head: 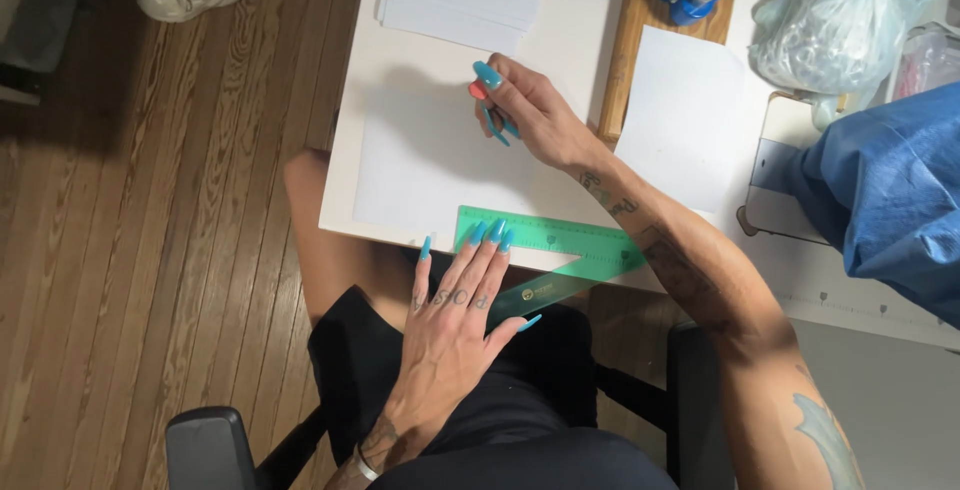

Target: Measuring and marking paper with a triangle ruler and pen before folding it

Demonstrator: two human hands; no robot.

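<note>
At the near edge of a white table [350, 100], the left hand [455, 320] lies flat, fingers spread, pressing a green triangular ruler [560, 250] beside a white sheet [420, 165], while the right hand [530, 110], fingers closed, grips a pencil [497, 122] above it.

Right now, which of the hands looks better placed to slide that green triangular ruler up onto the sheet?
The left hand, probably: its fingertips already rest on the green transparent triangular ruler at the table edge. The right hand is up on the white paper sheet, gripping a pen-like tool.
</note>
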